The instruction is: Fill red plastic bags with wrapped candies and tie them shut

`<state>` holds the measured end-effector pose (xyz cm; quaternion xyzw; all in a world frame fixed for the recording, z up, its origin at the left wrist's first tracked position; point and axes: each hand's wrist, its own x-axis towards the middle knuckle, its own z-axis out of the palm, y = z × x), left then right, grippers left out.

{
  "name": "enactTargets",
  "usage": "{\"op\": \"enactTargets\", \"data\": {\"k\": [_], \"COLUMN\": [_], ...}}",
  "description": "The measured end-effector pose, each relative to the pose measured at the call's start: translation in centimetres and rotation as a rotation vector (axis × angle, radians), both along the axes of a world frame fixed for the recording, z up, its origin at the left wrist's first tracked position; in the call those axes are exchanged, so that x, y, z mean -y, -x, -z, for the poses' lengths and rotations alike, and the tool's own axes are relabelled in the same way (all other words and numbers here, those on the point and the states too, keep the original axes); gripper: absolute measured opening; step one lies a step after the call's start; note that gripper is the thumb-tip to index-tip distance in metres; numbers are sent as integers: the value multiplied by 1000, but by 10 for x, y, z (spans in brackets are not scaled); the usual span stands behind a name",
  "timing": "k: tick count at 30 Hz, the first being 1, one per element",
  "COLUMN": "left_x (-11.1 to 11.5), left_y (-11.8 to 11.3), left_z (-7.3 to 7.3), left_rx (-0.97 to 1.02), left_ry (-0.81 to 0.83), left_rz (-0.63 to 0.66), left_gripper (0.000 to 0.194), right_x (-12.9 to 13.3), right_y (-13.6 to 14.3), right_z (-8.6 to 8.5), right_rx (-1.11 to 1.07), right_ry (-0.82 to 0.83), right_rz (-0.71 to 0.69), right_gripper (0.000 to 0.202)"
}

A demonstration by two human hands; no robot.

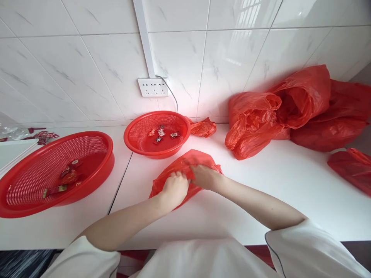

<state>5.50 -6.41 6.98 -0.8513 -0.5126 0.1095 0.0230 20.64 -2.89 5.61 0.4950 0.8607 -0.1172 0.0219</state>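
Note:
A thin red plastic bag (199,155) lies on the white tabletop before me, with both hands at its middle. My left hand (176,188) is closed on the crumpled film, knuckles up. Close beside it, my right hand (206,177) pinches the bag from the right, its fingertips partly hidden by the film. What the bag contains, if anything, cannot be made out. Just behind it stands a round red plastic basket (136,150) with several small wrapped candies (161,133) at its bottom.
At the left, a larger red basket (98,185) holds several wrapped pieces (69,177). Bulky red bags (255,116) lean along the wall at the right. A small red bag (204,128) lies behind the middle basket. A power strip (153,87) with a cable is on the tiled wall.

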Motion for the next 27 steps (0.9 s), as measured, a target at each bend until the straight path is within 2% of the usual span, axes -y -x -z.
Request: {"op": "enactTargets", "data": {"k": [2, 4, 7, 9, 12, 13, 15, 17, 18, 21, 23, 24, 27], "left_x": [-14, -29, -46, -51, -49, -48, -46, -48, -49, -52, -51, -50, -45], "left_y": [5, 18, 41, 51, 55, 54, 55, 57, 60, 69, 73, 73, 70], "left_z": [12, 19, 18, 12, 7, 7, 10, 13, 14, 12, 7, 3, -10], "left_rx": [-23, -48, -50, -54, -66, -78, -104, -110, -96, -41, 72, 189, 797], "left_ry": [-1, 51, 132, 171, 193, 208, 270, 332, 346, 318, 302, 303, 375], "left_rz": [-191, -262, -195, -134, -55, -51, -83, -130, -141, -130, -141, -146, -178], "left_gripper": [49, 55, 55, 60, 74, 79, 88, 92, 90, 84, 81, 78, 49], "right_x": [-4, -9, -17, -22, -28, -29, -29, -28, -27, -28, -31, -32, -32], "right_y": [-7, -18, -34, -40, -42, -42, -41, -41, -42, -42, -43, -43, -42], "right_z": [5, 7, 4, 0, -1, 2, 10, 20, 25, 36, 37, 34, 16], "right_rx": [88, 153, 173, 100, -141, -199, -201, -122, -83, -37, -50, -61, -94], "right_ry": [25, 77, 177, 212, 143, 108, 79, 124, 165, 290, 339, 349, 340], "right_rz": [27, 37, -11, -105, -267, -297, -277, -216, -182, -128, -125, -127, -116], "right_gripper": [32, 32, 46, 46, 35, 37, 62, 95, 104, 108, 110, 109, 97]}}
